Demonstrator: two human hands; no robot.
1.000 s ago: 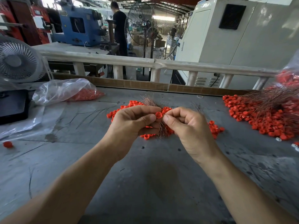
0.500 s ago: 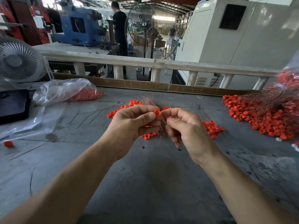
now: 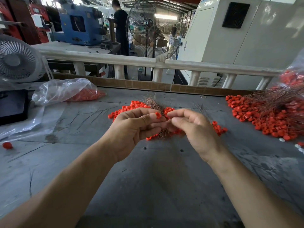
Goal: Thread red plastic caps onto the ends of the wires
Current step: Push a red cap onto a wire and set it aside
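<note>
My left hand point(image 3: 131, 129) pinches a red plastic cap point(image 3: 158, 115) between thumb and forefinger above the grey table point(image 3: 156, 178). My right hand point(image 3: 195, 130) is just to the right of it, its thumb and forefinger tips close together near the cap; a thin wire may be between them, too fine to make out. Behind and under both hands lies a loose pile of red caps point(image 3: 130, 106) with a bundle of copper wires point(image 3: 152, 102) on it.
A larger heap of capped wires point(image 3: 269, 116) fills the right of the table. A clear bag of red caps point(image 3: 65, 91) lies at the back left beside a white fan point(image 3: 18, 60). One stray cap point(image 3: 7, 145) sits at the far left. A white railing point(image 3: 148, 61) runs behind.
My right hand has drawn slightly back from the cap and its fingers have loosened. My left hand has kept the cap almost in place.
</note>
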